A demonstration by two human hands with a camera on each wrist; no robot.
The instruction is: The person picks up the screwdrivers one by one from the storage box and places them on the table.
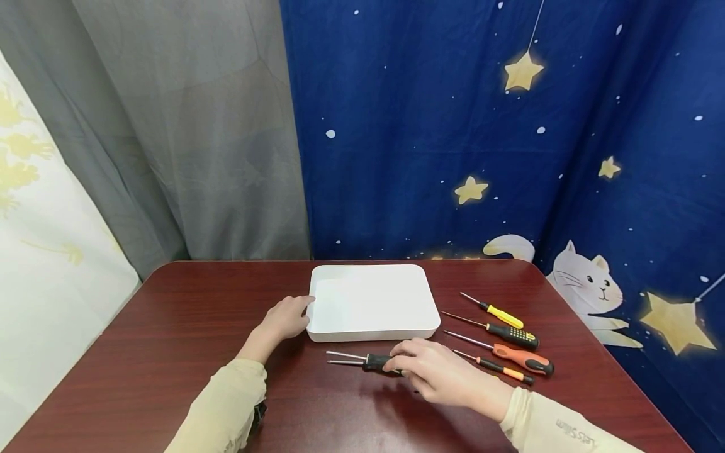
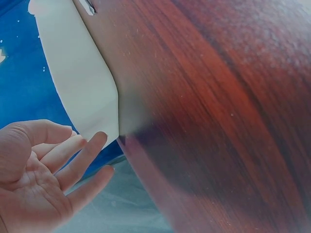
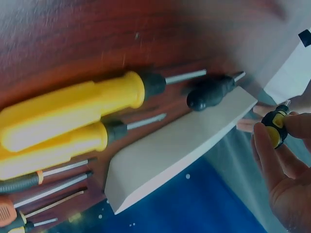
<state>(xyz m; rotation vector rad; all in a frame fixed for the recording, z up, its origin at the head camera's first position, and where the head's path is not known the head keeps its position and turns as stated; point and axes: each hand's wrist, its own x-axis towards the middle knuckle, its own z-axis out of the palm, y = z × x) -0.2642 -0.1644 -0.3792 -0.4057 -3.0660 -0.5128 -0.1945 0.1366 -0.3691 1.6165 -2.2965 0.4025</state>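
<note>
A white rectangular box [image 1: 370, 299] lies flat on the table. My left hand [image 1: 286, 316] is at the box's left side, fingers extended, fingertips right at its edge; the left wrist view shows the fingers loosely spread. In the right wrist view, my right hand [image 3: 291, 179] pinches a short screwdriver with a black and yellow handle [image 3: 275, 127] between thumb and fingers. Just in front of the box, a black-handled screwdriver [image 3: 209, 93] lies on the table, beside the held one. From the head view, my right hand partly covers these tools.
Two yellow-handled screwdrivers [image 3: 73, 109] lie close to my right wrist, mostly hidden from the head view. Right of the box are a slim yellow screwdriver [image 1: 505, 316], a black and yellow one [image 1: 514, 336], an orange and black one [image 1: 523, 359] and a thin orange one [image 1: 506, 371]. Curtains stand behind the table.
</note>
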